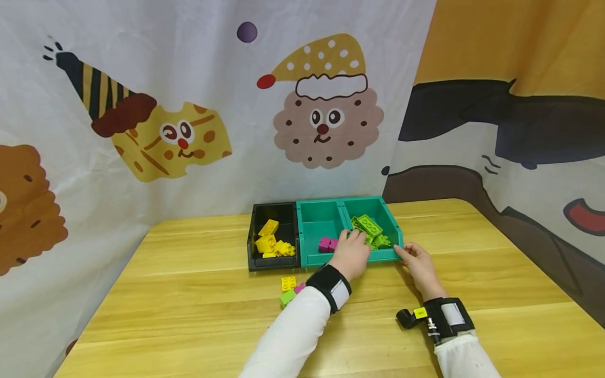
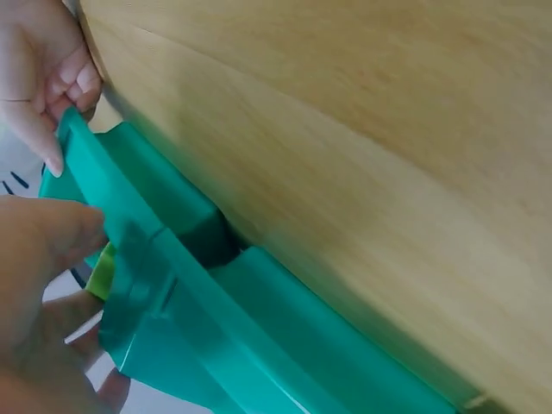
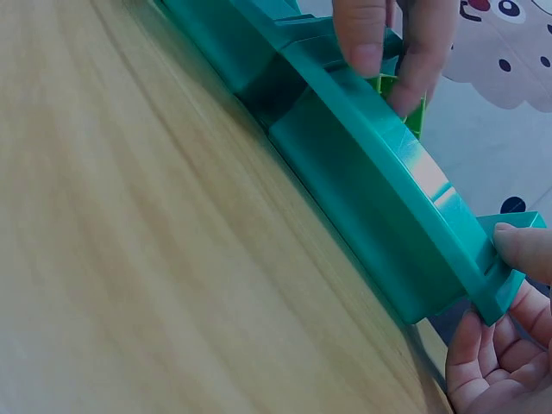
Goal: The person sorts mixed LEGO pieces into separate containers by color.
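My left hand (image 1: pixel 352 254) reaches over the front of the teal bins. Its thumb and forefinger lie on either side of a green toy brick (image 2: pixel 102 272), apparently pinching it. At the outer front corner, my right hand (image 1: pixel 419 266) pinches the rim of the right teal bin (image 1: pixel 393 223), thumb on one side and curled fingers below. That bin contains several green bricks (image 1: pixel 369 226). Magenta bricks (image 1: pixel 326 244) lie in the middle teal bin (image 1: pixel 321 212), partly hidden by my left hand.
A black bin (image 1: pixel 250 247) with several yellow bricks (image 1: pixel 267 243) adjoins on the left. On the wooden table (image 1: pixel 198 294) in front lie a yellow brick (image 1: pixel 288 284), a green brick (image 1: pixel 287 298) and a magenta brick (image 1: pixel 300 287), near my left sleeve. A printed curtain (image 1: pixel 236 173) hangs behind.
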`<control>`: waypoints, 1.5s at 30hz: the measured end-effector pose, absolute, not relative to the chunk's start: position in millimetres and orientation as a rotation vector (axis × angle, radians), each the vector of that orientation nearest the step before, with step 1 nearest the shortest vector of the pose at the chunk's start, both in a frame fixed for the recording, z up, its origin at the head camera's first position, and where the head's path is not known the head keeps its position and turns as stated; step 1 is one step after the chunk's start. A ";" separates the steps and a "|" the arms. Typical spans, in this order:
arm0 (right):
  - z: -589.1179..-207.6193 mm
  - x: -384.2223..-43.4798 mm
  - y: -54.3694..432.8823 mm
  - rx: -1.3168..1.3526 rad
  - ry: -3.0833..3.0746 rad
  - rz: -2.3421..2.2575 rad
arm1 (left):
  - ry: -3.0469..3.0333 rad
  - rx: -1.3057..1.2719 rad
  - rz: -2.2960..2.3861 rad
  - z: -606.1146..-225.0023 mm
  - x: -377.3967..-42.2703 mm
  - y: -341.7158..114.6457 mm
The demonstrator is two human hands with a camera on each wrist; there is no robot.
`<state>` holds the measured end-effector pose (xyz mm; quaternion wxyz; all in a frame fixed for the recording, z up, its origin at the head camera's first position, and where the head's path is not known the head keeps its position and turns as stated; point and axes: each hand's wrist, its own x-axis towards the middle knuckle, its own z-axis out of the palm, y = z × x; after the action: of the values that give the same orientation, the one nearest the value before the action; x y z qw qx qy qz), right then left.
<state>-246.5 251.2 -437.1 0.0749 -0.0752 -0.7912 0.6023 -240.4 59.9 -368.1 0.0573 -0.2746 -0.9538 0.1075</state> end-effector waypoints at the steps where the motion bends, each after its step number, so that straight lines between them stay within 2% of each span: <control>1: -437.2 -246.5 251.1 -0.224 -2.374 1.806 | -2.897 -0.846 0.314 -367.9 -240.0 58.8; 11: -437.2 -246.4 250.7 -0.232 -2.385 1.798 | -2.930 -0.878 -0.067 -358.5 -241.0 34.7; 20: -436.0 -246.5 251.1 -0.253 -2.392 1.797 | -2.895 -0.867 -0.222 -348.2 -238.4 11.1; 34: -432.2 -245.1 251.6 -0.256 -2.422 1.774 | -2.895 -0.857 -0.681 -344.8 -215.3 -43.0; 45: -432.0 -245.5 250.4 -0.271 -2.437 1.763 | -2.948 -0.829 -0.809 -353.4 -193.0 -70.9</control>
<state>-245.5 250.4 -432.0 0.0607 -0.0894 -0.8055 0.5827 -193.0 -70.9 -353.4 -0.0129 -0.2618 -0.9307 -0.2552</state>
